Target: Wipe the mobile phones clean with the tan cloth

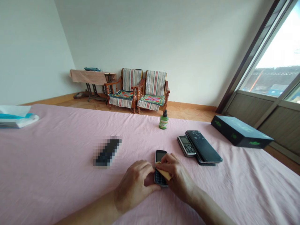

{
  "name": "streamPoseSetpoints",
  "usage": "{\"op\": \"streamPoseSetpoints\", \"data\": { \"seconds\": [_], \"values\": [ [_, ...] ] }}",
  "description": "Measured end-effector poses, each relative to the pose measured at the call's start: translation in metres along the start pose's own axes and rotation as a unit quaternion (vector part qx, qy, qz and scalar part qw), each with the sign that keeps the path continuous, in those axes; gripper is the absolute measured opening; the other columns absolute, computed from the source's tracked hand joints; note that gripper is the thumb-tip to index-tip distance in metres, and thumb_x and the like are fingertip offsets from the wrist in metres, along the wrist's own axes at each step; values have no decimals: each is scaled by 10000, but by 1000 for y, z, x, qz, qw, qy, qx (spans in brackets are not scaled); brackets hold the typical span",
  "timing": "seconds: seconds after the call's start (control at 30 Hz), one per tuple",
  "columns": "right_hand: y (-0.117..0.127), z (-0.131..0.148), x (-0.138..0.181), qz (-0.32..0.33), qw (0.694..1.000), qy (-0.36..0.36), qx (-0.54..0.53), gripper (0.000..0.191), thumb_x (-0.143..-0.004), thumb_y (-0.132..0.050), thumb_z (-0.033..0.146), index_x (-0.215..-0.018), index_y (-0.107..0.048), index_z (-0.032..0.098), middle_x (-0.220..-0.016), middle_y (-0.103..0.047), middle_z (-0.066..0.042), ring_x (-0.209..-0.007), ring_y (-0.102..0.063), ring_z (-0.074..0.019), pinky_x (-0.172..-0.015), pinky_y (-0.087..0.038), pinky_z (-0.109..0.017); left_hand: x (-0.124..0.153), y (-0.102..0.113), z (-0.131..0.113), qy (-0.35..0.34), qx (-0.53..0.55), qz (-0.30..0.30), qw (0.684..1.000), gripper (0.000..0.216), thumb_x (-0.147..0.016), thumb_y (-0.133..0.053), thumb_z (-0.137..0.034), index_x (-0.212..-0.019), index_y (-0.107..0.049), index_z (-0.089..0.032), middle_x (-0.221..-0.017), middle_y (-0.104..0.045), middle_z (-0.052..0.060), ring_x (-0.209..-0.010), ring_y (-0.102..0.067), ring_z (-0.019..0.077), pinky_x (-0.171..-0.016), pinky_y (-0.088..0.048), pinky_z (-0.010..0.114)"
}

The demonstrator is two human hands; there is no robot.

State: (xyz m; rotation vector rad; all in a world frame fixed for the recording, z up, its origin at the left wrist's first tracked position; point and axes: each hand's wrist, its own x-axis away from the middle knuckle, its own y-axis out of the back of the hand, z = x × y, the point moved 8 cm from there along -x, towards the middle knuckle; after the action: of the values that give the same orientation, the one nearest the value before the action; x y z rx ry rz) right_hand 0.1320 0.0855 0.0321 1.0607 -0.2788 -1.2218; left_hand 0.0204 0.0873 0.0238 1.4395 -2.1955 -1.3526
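Observation:
A dark keypad mobile phone (160, 179) lies face up on the pink sheet, its screen toward the far side. My left hand (137, 182) grips the phone's left edge, thumb at the bottom corner and fingers along the side. My right hand (179, 178) is closed on a folded yellow cloth (164, 172), which presses against the phone's face between screen and keys. Part of the screen and keypad is hidden under the cloth and fingers.
To the right lie a silver keypad phone (187, 146) and stacked black smartphones (203, 147). Behind them sits a black box (241, 131). A green spray bottle (163, 121) stands ahead. On the left are a pixelated dark object (107, 152) and a tissue pack (18, 120).

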Motion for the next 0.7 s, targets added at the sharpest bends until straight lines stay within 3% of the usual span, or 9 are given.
{"op": "streamPoseSetpoints", "data": {
  "seconds": [0.23, 0.4, 0.57, 0.7],
  "values": [
    [4, 7, 8, 17, 1000, 20, -13, 226, -865, -553, 87, -774, -711, 222, -806, -576, -29, -781, -509, -165, -688, -393, -291, -4, 3, 2, -3, 41, -2, 999, 620, -616, -844, -237, -1163, -551, -231, -1133, -601, 61, -1047, -559, 256, -920, -464, 414],
    [17, -4, 16, 40, 998, 10, -47, 251, -860, -548, 92, -718, -708, 223, -765, -569, -19, -751, -534, -150, -654, -400, -271, -6, 3, 1, -23, 58, 13, 998, 528, -649, -827, -269, -1125, -604, -226, -1123, -620, 62, -1048, -562, 250, -923, -468, 417],
    [18, -22, 14, -1, 998, -25, -61, 217, -859, -555, 118, -836, -736, 235, -798, -576, -31, -752, -555, -156, -662, -418, -279, -4, 2, 5, -17, 44, 10, 999, 632, -630, -830, -248, -1207, -574, -212, -1260, -583, 103, -1162, -528, 286, -1004, -418, 482],
    [14, -25, 12, -23, 997, -38, -57, 220, -857, -545, 106, -792, -726, 213, -783, -566, -34, -747, -550, -159, -642, -411, -277, -4, -1, 4, -17, 18, 28, 999, 659, -645, -820, -261, -1247, -559, -211, -1331, -546, 109, -1225, -489, 294, -1047, -373, 505]
  ]
}}
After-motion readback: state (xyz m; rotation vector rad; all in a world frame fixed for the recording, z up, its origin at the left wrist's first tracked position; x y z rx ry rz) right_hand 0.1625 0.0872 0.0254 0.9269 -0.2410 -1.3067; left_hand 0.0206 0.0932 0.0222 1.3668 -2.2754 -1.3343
